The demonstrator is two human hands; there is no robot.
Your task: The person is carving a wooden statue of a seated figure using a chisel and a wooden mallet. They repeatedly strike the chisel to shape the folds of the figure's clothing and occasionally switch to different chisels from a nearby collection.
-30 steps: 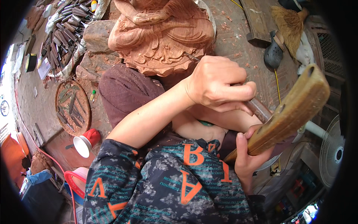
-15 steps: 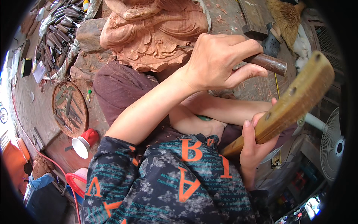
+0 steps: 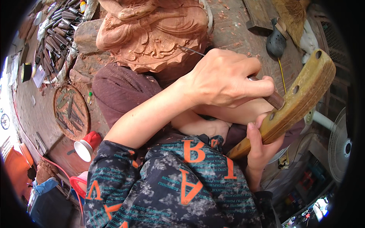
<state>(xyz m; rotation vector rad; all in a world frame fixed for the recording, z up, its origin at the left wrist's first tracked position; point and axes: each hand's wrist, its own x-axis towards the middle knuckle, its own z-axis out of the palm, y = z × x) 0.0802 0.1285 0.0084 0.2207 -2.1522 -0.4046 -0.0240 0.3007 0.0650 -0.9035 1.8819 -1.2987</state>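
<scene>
My left hand [image 3: 228,78] is closed around the dark wooden handle of a carving chisel [image 3: 275,100]. The chisel's thin metal shaft slants up and left, its tip at the reddish-brown wood carving [image 3: 152,41], near the leafy relief along the lower edge. In my right hand [image 3: 262,148] is a yellowish wooden mallet [image 3: 302,95] with dark round spots, held tilted up to the right. The butt of the chisel handle meets the mallet's side in this view; whether they truly touch I cannot tell. My left palm and the handle's middle are hidden.
Many chisels [image 3: 57,38] lie heaped at the far left. Below them is a round tray [image 3: 88,117] with flat blades. A red and white cup [image 3: 84,149] stands near my left elbow. A white fan [image 3: 344,146] is at the right, a dark clog [image 3: 276,43] at the far right.
My left hand has lowered slightly, and the chisel now tilts more steeply, its handle end down toward the mallet. The mallet has shifted a little left. The carving sits slightly further left in view.
</scene>
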